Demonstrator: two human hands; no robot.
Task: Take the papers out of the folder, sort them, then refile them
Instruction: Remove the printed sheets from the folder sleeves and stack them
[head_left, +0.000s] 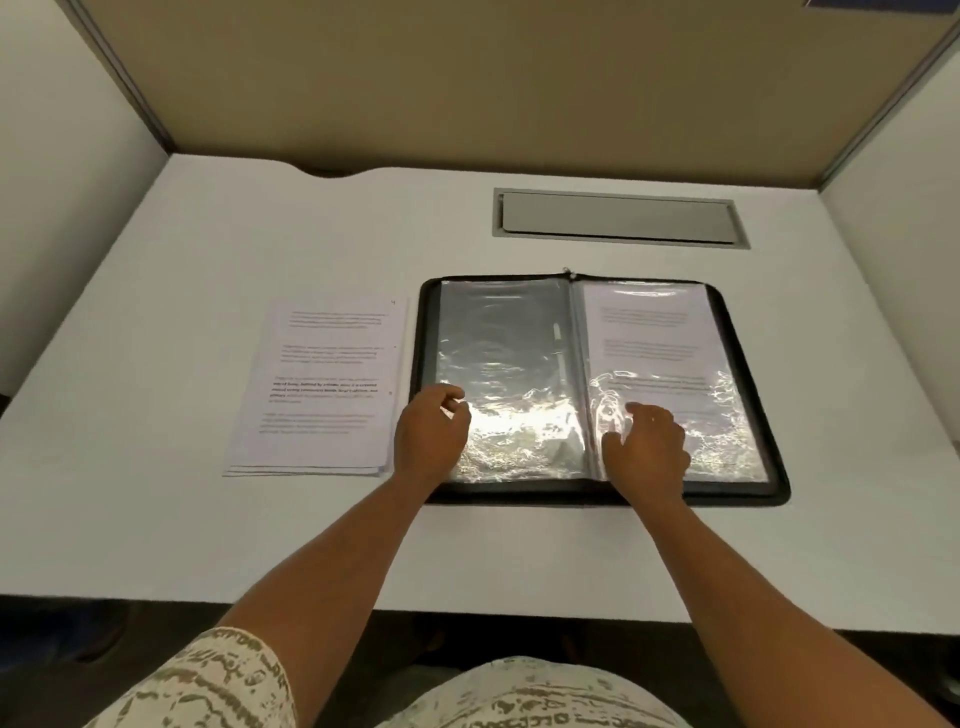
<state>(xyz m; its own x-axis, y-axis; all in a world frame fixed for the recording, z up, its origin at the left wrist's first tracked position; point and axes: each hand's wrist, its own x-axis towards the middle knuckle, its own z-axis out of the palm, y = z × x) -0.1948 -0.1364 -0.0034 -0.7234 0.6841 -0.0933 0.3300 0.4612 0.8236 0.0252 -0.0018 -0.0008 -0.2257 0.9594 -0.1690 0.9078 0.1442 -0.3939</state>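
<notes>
Apparently mid-removal: left hand (431, 434) loosely curled on folder (597, 387), right hand (647, 449) fingers spread pressing sleeve; papers (322, 384) stacked beside folder.

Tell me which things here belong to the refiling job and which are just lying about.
Job:
- open folder, black zip case
- empty left sleeve
- printed sheet in the right sleeve
- stack of papers beside the folder
- left hand, right hand at the sleeves

Lying about:
- grey hatch in the desk
</notes>
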